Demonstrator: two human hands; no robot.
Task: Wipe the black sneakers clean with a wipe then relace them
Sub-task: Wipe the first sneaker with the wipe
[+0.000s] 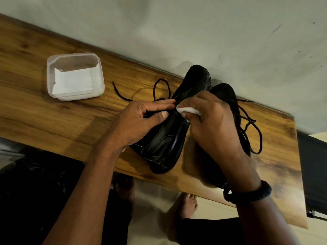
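Two black sneakers lie on a wooden shelf. The left sneaker is tipped on its side, toe toward the wall. My left hand grips its upper from the left, fingers and thumb pinched on it. My right hand holds a white wipe pressed against the same sneaker near its middle. The right sneaker lies behind my right hand and is mostly hidden; its lace trails to the right. A loose black lace curls on the shelf by the left sneaker.
A clear plastic tub with white wipes inside stands at the shelf's left. A grey wall backs the shelf. The shelf's right end is close to the right sneaker. Bare feet show on the floor below.
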